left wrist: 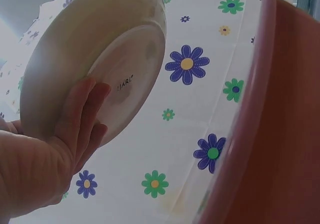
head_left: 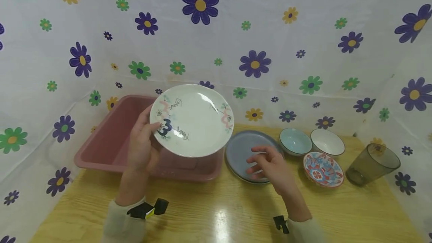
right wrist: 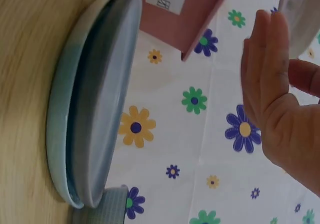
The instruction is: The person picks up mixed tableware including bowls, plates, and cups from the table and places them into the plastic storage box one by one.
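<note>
My left hand (head_left: 142,143) holds a white plate (head_left: 199,121) with a painted floral pattern and dark script, tilted up above the pink basin. The thumb lies over its rim, and in the left wrist view the fingers (left wrist: 82,106) support the underside, where printed letters show. Over a grey-blue plate (head_left: 241,151) hovers my right hand (head_left: 270,168), its fingers loosely bent and nothing in them. From the right wrist view, that grey-blue plate (right wrist: 107,103) sits on a paler plate (right wrist: 62,114), and the hand is apart from both.
A pink basin (head_left: 101,138) takes up the left of the wooden table. Right of the plates stand a light blue bowl (head_left: 295,141), a white bowl (head_left: 327,141), a red-and-blue patterned bowl (head_left: 323,170) and a smoky glass (head_left: 372,164). Flowered cloth (head_left: 216,44) hangs behind.
</note>
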{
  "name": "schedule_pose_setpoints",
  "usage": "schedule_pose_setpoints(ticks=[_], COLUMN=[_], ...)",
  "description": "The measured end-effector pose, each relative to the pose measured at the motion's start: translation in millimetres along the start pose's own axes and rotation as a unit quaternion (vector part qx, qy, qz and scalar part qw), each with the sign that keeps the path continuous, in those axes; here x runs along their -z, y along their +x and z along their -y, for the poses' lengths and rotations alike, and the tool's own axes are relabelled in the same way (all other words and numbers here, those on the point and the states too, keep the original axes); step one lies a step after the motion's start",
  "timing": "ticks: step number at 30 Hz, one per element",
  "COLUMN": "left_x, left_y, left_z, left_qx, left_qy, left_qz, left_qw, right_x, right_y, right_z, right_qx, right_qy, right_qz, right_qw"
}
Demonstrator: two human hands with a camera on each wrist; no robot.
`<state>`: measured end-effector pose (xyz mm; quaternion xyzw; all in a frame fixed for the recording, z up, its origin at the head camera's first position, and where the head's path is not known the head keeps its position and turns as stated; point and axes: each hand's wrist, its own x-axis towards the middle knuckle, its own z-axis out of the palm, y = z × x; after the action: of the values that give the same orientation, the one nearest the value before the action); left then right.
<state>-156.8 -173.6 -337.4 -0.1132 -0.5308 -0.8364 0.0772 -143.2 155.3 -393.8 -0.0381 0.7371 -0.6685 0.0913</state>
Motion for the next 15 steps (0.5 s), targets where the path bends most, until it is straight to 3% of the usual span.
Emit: schedule_pose_setpoints(ticks=[4, 15], left_x=[9.0, 31.9], left_y=[1.7, 3.3], left_z=[-3.8, -8.5], left_qx=[-0.018, -0.03], left_qy=[-0.027, -0.029], left_qz=[0.0, -0.03], left_qw=[0.9995, 0.9987], right_x=[-18.3, -56.0], right_y=[5, 13], right_z=[-3, -9], right_qx=[0.011, 0.021], right_qy=[-0.015, -0.011], right_qz=[-0.006, 0.003], right_qw=[1.0, 1.0])
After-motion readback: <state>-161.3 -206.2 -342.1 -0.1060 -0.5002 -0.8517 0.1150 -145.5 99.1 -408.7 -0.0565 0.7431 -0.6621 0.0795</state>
